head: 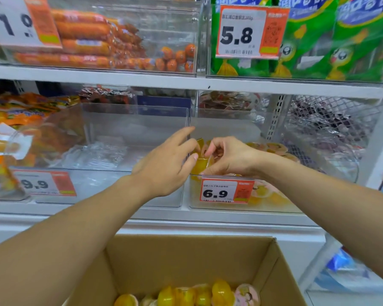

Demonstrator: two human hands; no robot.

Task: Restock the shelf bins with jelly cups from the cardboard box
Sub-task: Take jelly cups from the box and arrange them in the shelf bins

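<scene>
Above 6.9 price tag (227, 191), both hands meet over clear bin (274, 204). Right hand (228, 156) pinches jelly cup (200, 165) at bin's front left corner, fingers curled. Left hand (168, 164) beside it, fingers loosely extended, thumb touching same cup. More jelly cups (272, 149) lie deeper in bin. Below tag, cardboard box (186, 259) holds remaining yellow cups (208, 293).

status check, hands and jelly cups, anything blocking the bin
Both hands over the 6.9 bin: left hand open, right hand pinching jelly cups. More cups in cardboard box. Nothing blocking.
</scene>
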